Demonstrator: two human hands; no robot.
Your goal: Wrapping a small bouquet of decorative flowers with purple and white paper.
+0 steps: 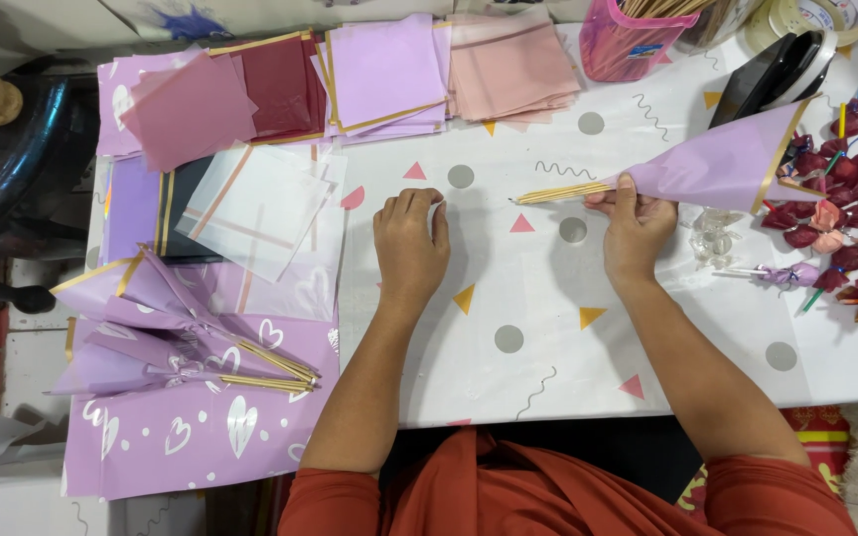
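Right hand [636, 220] pinches the narrow neck of a lilac paper cone [722, 164] around bundled wooden skewers [560, 193], held just above the desk [548, 328]. Left hand [409, 238] rests curled, holding nothing visible. Cone judged light and crease-prone; grip at the neck. Open room lies between the hands; red wrapped flowers [856, 199] crowd the right edge.

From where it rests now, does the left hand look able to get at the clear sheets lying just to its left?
Probably yes. The left hand lies on the tablecloth, holding nothing large, and the clear sheets lie flat close beside it with nothing between. The right hand is busy gripping the lilac cone.
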